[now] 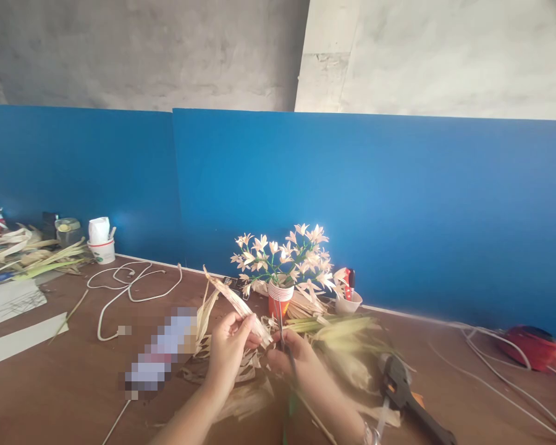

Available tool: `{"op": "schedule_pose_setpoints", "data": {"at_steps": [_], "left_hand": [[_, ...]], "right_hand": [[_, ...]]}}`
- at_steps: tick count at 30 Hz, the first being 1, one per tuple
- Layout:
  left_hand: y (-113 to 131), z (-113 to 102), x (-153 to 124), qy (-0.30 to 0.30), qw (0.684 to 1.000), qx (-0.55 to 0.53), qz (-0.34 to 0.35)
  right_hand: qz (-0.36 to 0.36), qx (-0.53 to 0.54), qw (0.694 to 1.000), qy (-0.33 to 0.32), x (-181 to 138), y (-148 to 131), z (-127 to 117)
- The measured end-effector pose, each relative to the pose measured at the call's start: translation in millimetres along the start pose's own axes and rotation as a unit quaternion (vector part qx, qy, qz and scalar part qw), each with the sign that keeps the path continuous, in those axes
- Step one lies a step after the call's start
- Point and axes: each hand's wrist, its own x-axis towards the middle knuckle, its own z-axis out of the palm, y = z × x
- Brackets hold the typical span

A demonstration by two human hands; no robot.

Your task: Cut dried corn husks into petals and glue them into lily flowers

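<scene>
Pinching a long, pale, dry husk strip (237,301), the left hand (233,343) should hold steady while the right hand (293,355), just beside, grips a slim, dark tool (281,326).

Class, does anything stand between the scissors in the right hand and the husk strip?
Nothing visible does: in the right hand, the scissors are close beside the lower end of the husk strip.

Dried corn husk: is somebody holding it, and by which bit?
Yes, the left hand pinches the dried corn husk near its lower end.
</scene>
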Motion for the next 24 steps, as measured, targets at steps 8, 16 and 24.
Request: {"op": "schedule_pose_setpoints", "data": {"at_steps": [8,16,24], "left_hand": [[-8,-5,10,0.047,0.997,-0.061,-0.026],[-7,-2,6,0.05,0.995,-0.076,-0.031],[-9,-2,6,0.055,0.996,-0.071,-0.02]], "right_hand": [[0.067,-0.127,0.985,-0.092,-9,-13,5],[0.048,-0.168,0.98,-0.097,-12,-25,9],[0.031,-0.172,0.98,-0.092,-13,-27,11]]}}
